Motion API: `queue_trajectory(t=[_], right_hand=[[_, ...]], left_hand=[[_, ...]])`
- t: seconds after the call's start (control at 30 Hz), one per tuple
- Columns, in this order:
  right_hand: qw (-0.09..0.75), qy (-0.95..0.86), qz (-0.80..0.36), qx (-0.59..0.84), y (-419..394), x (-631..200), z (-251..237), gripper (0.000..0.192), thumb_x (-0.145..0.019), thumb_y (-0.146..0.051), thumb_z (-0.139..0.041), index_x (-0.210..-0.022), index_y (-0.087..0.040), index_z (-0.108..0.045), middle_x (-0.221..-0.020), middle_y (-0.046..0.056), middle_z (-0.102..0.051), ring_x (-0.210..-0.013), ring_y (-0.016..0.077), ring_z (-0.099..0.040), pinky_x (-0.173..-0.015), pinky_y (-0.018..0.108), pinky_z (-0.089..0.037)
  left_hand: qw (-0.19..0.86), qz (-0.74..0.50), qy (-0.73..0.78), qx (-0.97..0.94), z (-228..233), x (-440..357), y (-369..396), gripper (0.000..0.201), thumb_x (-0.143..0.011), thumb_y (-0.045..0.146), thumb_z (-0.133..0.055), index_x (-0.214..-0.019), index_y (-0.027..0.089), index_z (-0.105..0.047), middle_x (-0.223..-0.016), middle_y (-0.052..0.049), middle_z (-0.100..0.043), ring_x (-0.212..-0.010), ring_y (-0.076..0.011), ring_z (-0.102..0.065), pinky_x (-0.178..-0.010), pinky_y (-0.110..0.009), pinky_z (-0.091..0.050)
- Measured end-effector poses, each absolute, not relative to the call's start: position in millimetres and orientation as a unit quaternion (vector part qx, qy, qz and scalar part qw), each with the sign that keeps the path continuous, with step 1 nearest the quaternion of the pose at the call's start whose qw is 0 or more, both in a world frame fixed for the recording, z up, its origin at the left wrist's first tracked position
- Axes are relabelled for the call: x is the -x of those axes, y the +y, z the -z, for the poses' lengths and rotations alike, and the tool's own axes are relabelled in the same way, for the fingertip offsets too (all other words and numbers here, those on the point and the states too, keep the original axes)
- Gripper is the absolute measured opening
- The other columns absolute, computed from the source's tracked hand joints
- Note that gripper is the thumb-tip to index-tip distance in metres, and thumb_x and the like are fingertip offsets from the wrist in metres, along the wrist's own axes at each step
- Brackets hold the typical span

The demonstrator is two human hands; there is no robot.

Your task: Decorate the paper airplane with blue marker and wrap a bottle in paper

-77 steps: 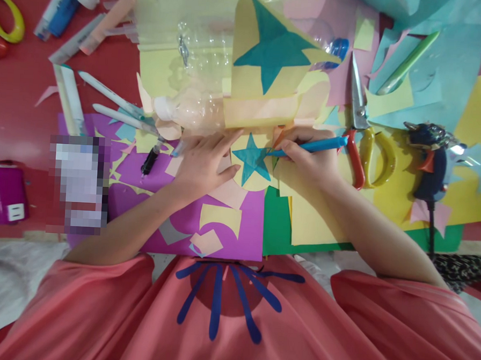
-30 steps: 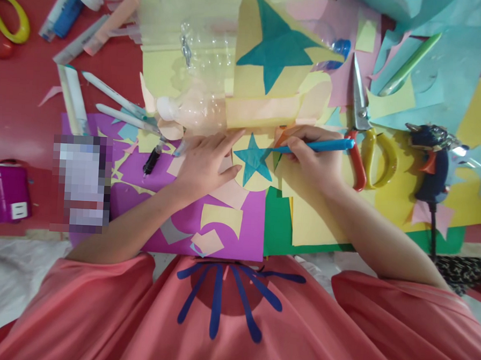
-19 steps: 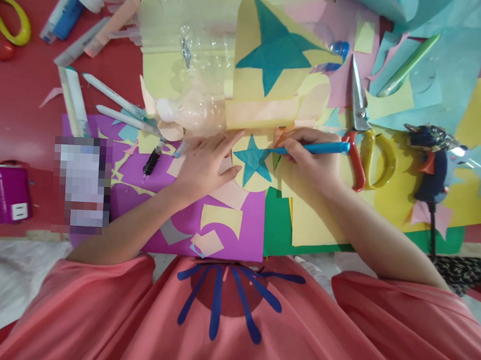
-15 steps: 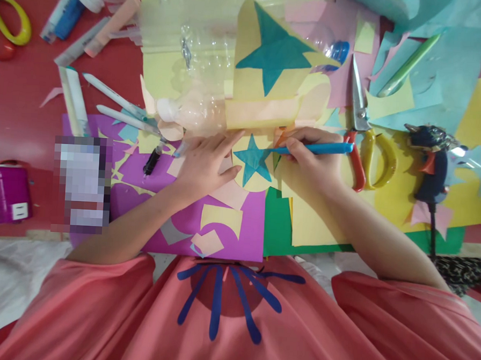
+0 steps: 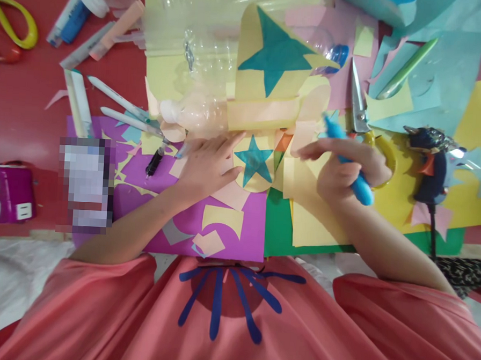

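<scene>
A small teal star point(image 5: 254, 162) is coloured on a round cream paper piece point(image 5: 251, 185). My left hand point(image 5: 209, 162) lies flat at the left side of that piece, fingers spread and thumb by the star's left point. To the right, my right hand point(image 5: 341, 166) holds a blue marker point(image 5: 361, 189) over the yellow paper, its tip end pointing up and away from the star. Above the star sits a cream paper shape point(image 5: 245, 83) with a larger teal star point(image 5: 272, 51), in front of a clear plastic bottle point(image 5: 206, 113).
Scissors point(image 5: 359, 108) with red and yellow handles lie behind my right hand. A dark glue gun point(image 5: 432, 168) is at the right. Markers point(image 5: 116, 95), a phone-like blurred object point(image 5: 85, 185) and a purple box point(image 5: 8, 194) are at the left. Paper scraps point(image 5: 208, 243) litter the purple sheet.
My right hand has lifted the blue marker off the small star and moved right, turning the marker so its tip points away. My left hand stays in place.
</scene>
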State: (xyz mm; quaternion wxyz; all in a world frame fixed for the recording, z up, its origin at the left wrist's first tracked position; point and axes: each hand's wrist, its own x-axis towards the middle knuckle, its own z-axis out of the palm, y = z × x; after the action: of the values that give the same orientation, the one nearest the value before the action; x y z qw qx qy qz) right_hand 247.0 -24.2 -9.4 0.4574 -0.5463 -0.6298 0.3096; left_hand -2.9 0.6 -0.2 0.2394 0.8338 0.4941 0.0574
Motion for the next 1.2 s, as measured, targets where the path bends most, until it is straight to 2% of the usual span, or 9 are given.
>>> queue_trajectory(t=[0.1,0.2,0.3,0.47,0.57,0.77,0.9,1.03,1.2], right_hand=[[0.526,-0.667,-0.15,0.506,-12.1,-247.6,-3.1,0.022,-0.092,-0.04,-0.057,-0.114,-0.04,-0.06,-0.111,0.002,-0.07,-0.108,0.0242,-0.066,-0.097,0.045,-0.05],[0.444,-0.741,-0.154,0.479,7.6,-249.5,-18.1,0.032,-0.091,-0.026,-0.058,-0.119,-0.041,-0.053,-0.126,0.003,-0.063,-0.131,0.0243,-0.055,-0.109,0.046,-0.044],[0.37,-0.777,-0.198,0.469,27.1,-256.7,-25.1,0.034,-0.086,-0.027,-0.066,-0.116,-0.036,-0.051,-0.125,0.007,-0.062,-0.136,0.0245,-0.051,-0.111,0.044,-0.043],[0.271,-0.805,-0.257,0.46,49.8,-268.4,-24.3,0.047,-0.072,-0.033,-0.08,-0.112,-0.033,-0.055,-0.126,0.008,-0.062,-0.127,0.028,-0.055,-0.105,0.044,-0.045],[0.268,-0.798,-0.219,0.492,49.4,-267.8,-26.8,0.05,-0.067,-0.034,-0.084,-0.108,-0.033,-0.056,-0.119,0.008,-0.064,-0.116,0.0305,-0.057,-0.1,0.046,-0.046],[0.402,-0.725,-0.21,0.519,21.6,-255.6,-29.5,0.047,-0.065,-0.027,-0.084,-0.1,-0.029,-0.053,-0.102,0.007,-0.061,-0.085,0.0205,-0.057,-0.075,0.036,-0.051],[0.461,-0.626,-0.265,0.57,0.7,-237.5,-25.6,0.049,-0.062,-0.029,-0.086,-0.095,-0.029,-0.049,-0.091,0.002,-0.052,-0.077,0.0154,-0.052,-0.053,0.025,-0.047],[0.459,-0.612,-0.325,0.556,-17.6,-216.7,-19.3,0.048,-0.069,-0.037,-0.082,-0.099,-0.029,-0.046,-0.094,0.0,-0.049,-0.07,0.0123,-0.052,-0.051,0.024,-0.049],[0.417,-0.693,-0.348,0.474,-35.0,-202.3,-2.1,0.052,-0.078,-0.044,-0.075,-0.118,-0.031,-0.045,-0.118,0.009,-0.057,-0.095,0.0224,-0.066,-0.071,0.036,-0.061]], left_hand=[[0.241,-0.066,0.491,-0.835,1.1,4.5,0.3,0.056,-0.091,0.036,-0.049,-0.145,0.021,-0.043,-0.105,-0.008,-0.067,-0.101,-0.0263,-0.061,-0.095,-0.041,-0.039],[0.241,-0.072,0.484,-0.838,1.9,6.5,-0.3,0.055,-0.093,0.033,-0.047,-0.146,0.019,-0.042,-0.101,-0.008,-0.067,-0.099,-0.0259,-0.061,-0.093,-0.041,-0.038],[0.245,-0.084,0.478,-0.839,1.4,8.4,-1.0,0.054,-0.094,0.034,-0.045,-0.145,0.019,-0.043,-0.101,-0.008,-0.067,-0.094,-0.0244,-0.061,-0.092,-0.04,-0.038],[0.256,-0.121,0.479,-0.831,-2.0,11.9,-2.7,0.05,-0.095,0.035,-0.042,-0.142,0.018,-0.047,-0.096,-0.006,-0.067,-0.086,-0.0207,-0.063,-0.091,-0.039,-0.037],[0.229,-0.167,0.472,-0.835,-4.6,15.9,-4.9,0.044,-0.098,0.04,-0.038,-0.136,0.021,-0.052,-0.091,-0.004,-0.068,-0.082,-0.0181,-0.064,-0.092,-0.039,-0.038],[0.153,-0.231,0.296,-0.914,-4.1,23.7,-14.1,0.039,-0.099,0.041,-0.036,-0.126,0.028,-0.06,-0.084,-0.002,-0.071,-0.08,-0.0186,-0.065,-0.081,-0.035,-0.046],[0.233,-0.219,0.239,-0.917,-1.3,16.7,-21.5,0.041,-0.1,0.039,-0.039,-0.138,0.026,-0.049,-0.117,-0.007,-0.071,-0.105,-0.0196,-0.067,-0.091,-0.034,-0.051],[0.356,-0.249,0.361,-0.825,3.5,8.4,-22.1,0.065,-0.098,0.054,-0.04,-0.151,0.02,-0.023,-0.15,-0.019,-0.045,-0.134,-0.0252,-0.052,-0.108,-0.04,-0.048],[0.428,-0.303,0.447,-0.725,3.0,6.0,-19.9,0.062,-0.096,0.06,-0.038,-0.146,0.029,-0.021,-0.145,-0.014,-0.051,-0.133,-0.0223,-0.053,-0.104,-0.039,-0.052]])
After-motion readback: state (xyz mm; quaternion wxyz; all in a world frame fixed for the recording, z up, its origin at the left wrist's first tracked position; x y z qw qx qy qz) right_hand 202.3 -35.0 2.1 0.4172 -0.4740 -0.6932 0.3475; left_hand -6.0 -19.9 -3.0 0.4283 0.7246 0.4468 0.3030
